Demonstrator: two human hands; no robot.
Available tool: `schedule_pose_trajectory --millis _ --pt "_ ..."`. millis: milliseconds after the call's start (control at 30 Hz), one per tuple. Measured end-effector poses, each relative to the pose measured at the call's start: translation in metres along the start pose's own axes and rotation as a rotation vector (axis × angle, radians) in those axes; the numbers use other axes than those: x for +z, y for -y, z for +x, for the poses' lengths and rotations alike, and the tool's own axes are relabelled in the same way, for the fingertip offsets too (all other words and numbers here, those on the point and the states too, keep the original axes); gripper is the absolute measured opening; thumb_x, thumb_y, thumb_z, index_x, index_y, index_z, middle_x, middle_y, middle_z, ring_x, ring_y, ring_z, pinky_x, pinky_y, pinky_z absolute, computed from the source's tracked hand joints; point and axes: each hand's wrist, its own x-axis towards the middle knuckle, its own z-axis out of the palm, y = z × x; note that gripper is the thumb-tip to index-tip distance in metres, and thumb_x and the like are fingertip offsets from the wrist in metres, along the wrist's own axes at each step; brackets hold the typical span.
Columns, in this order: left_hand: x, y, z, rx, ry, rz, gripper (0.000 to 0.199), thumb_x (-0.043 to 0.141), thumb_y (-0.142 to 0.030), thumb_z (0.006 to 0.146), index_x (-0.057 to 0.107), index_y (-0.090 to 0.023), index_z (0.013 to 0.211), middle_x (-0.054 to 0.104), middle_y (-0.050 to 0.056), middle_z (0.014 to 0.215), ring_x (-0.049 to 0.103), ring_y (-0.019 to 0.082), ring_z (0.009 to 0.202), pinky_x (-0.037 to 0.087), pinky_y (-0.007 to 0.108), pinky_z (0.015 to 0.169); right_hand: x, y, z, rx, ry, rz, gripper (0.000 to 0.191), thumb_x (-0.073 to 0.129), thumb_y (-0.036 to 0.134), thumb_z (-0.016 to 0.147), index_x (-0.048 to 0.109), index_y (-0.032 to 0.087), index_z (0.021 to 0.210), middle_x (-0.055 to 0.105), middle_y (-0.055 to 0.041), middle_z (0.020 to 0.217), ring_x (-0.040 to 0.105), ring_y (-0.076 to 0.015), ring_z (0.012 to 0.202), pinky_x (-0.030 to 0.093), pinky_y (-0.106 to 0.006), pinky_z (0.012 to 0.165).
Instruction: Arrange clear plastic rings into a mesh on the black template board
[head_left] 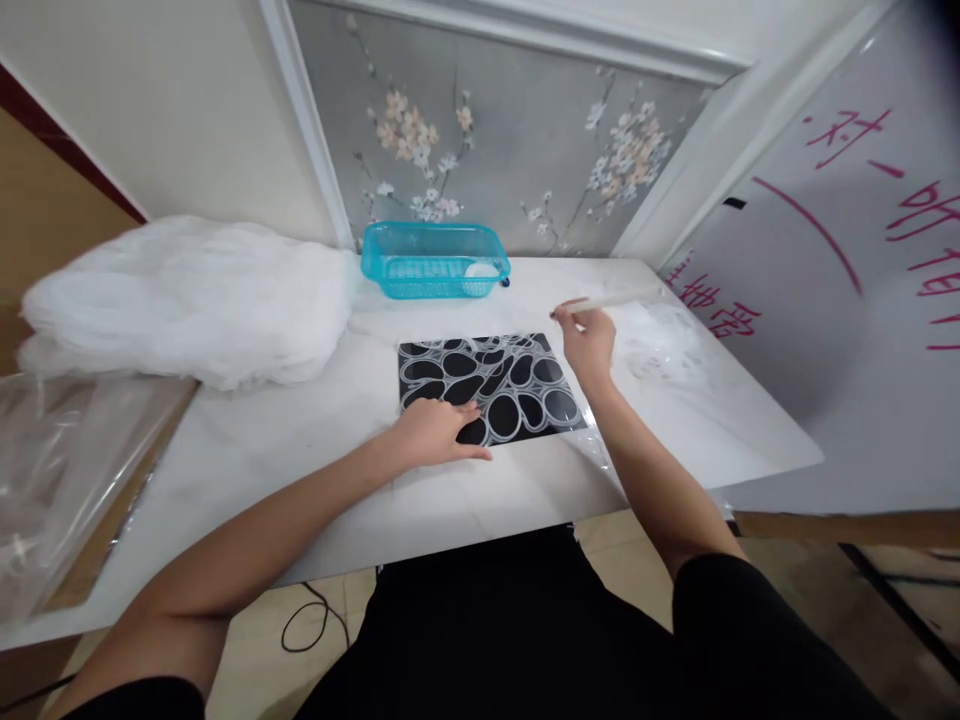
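A black rectangular sheet (504, 412) with white-outlined rounded shapes lies flat on the white table. My left hand (435, 432) rests on its lower left part, fingers stretched out and spread. Just off the sheet's upper right corner is my right hand (589, 340), its thumb and fingers pinched together. A slim, pale stick-like thing (626, 298) runs from that pinch toward the right; blur hides its exact kind. Beside the right wrist lies a heap of crumpled, whitish see-through material (664, 345).
A blue plastic basket (435, 290) holding a round white item (481, 278) stands at the table's back. White soft bundled material (187, 300) fills the left side, near clear plastic film (67, 480). A whiteboard with red writing (825, 300) stands at right.
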Motion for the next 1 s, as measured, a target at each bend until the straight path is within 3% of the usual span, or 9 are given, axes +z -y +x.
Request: schedule_pose_trajectory --millis 200,367,467,533,633,833,1000 --pt "-0.006 0.002 0.004 -0.046 0.009 -0.051 0.062 0.040 -0.070 0.084 0.061 -0.028 0.125 0.057 0.002 0.132 0.068 0.027 0.089 0.048 0.034 0.068 -0.006 -0.007 -0.045 0.201 0.286 0.440 0.022 0.062 0.038 0.080 0.069 0.018 0.076 0.069 -0.0023 0.068 0.062 -0.0170 0.069 0.046 -0.029 0.067" --pt "-0.018 -0.001 0.012 -0.088 0.075 -0.111 0.052 0.039 -0.063 0.088 0.066 -0.029 0.117 0.071 0.004 0.109 0.067 0.026 0.087 0.045 0.031 0.066 -0.006 -0.001 -0.037 0.309 0.534 0.781 0.018 0.072 0.037 0.073 0.068 0.020 0.077 0.070 -0.0008 0.073 0.064 -0.0156 0.074 0.047 -0.029 0.074" --pt "-0.024 -0.004 0.018 -0.118 0.075 -0.102 0.051 0.039 -0.061 0.089 0.070 -0.026 0.109 0.074 0.006 0.089 0.067 0.026 0.080 0.042 0.030 0.062 -0.003 0.001 -0.034 0.428 0.598 0.960 0.021 0.076 0.038 0.069 0.068 0.021 0.077 0.068 0.0004 0.070 0.063 -0.0137 0.068 0.048 -0.028 0.070" --pt "-0.026 -0.006 0.023 -0.155 0.047 -0.097 0.049 0.041 -0.059 0.089 0.069 -0.025 0.109 0.074 0.006 0.084 0.067 0.024 0.076 0.040 0.029 0.059 0.001 0.000 -0.035 0.503 0.629 1.058 0.021 0.077 0.037 0.068 0.068 0.021 0.077 0.067 0.0008 0.070 0.061 -0.0122 0.064 0.049 -0.027 0.065" --pt "-0.028 -0.006 0.033 -0.234 -0.065 -0.148 0.051 0.044 -0.058 0.088 0.058 -0.025 0.125 0.073 0.003 0.077 0.066 0.020 0.070 0.039 0.027 0.058 0.009 -0.002 -0.042 0.587 0.671 1.170 0.020 0.078 0.035 0.068 0.067 0.021 0.076 0.068 0.0001 0.074 0.060 -0.0114 0.062 0.050 -0.026 0.062" --pt "-0.024 0.001 0.054 -0.240 -0.289 -0.165 0.052 0.047 -0.046 0.091 0.041 -0.030 0.140 0.070 -0.003 0.070 0.062 0.014 0.059 0.037 0.025 0.057 0.015 0.001 -0.055 0.573 0.766 1.240 0.014 0.076 0.032 0.071 0.069 0.022 0.077 0.067 0.0013 0.073 0.061 -0.0112 0.064 0.052 -0.028 0.069" --pt "-0.013 0.008 0.058 -0.201 -0.337 -0.139 0.031 0.047 -0.041 0.092 0.068 -0.028 0.110 0.072 0.000 0.071 0.063 0.014 0.059 0.037 0.025 0.056 0.008 0.002 -0.057 0.434 0.827 1.089 0.014 0.073 0.034 0.074 0.071 0.021 0.080 0.067 -0.0005 0.074 0.061 -0.0117 0.069 0.051 -0.025 0.063"
